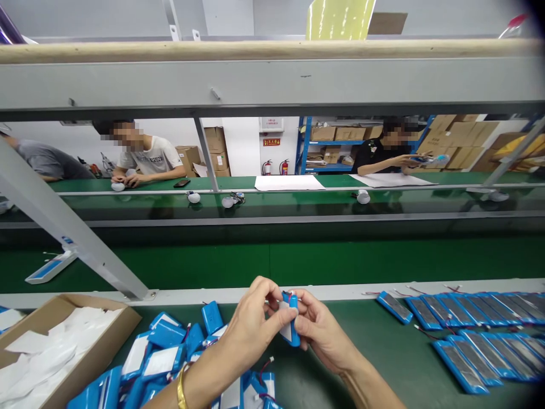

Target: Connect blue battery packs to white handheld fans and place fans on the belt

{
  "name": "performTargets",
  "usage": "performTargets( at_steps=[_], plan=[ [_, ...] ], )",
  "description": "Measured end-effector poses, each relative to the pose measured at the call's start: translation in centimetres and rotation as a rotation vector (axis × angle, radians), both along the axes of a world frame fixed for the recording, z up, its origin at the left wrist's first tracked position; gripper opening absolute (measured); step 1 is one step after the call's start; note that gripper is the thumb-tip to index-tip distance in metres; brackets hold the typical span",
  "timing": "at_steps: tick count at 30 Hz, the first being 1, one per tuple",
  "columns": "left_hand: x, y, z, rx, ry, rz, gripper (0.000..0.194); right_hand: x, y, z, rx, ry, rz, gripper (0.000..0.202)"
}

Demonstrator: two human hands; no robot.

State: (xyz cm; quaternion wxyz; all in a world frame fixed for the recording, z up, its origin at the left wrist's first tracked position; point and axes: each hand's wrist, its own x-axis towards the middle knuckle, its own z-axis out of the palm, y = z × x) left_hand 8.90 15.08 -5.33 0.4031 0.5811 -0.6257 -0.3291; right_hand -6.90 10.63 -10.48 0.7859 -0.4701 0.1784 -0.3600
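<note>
A blue battery pack (291,334) with a white patch on one face is held upright between both hands above the green bench. My left hand (259,315), with a gold bracelet at the wrist, grips its left side and top with thumb and fingers. From the right, my right hand (317,326) pinches the same pack. A heap of blue packs (162,362), several with white patches, lies on the bench at lower left, partly hidden by my left forearm. Rows of flat blue packs with grey faces (472,309) lie to the right.
A cardboard box (121,335) of white paper pieces stands at the lower left. A slanted metal post (97,250) rises beside it. Beyond the bench runs a dark conveyor (289,211) carrying small white devices. People work at the far side. A beam (272,85) crosses above.
</note>
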Motion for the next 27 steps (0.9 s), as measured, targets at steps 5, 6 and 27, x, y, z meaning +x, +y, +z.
performTargets(
  at_steps=[5,6,27],
  plan=[
    [0.0,-0.1,-0.8,0.002,0.014,-0.005,0.029,-0.1,0.1,0.1,-0.05,0.001,0.015,0.046],
    [0.0,-0.1,-0.9,-0.007,0.014,-0.012,0.029,-0.1,0.1,0.0,-0.054,0.001,0.008,0.045],
    [-0.2,-0.5,0.1,0.19,0.501,-0.064,0.03,-0.2,-0.4,0.0,-0.087,0.044,-0.033,0.035]
  ],
)
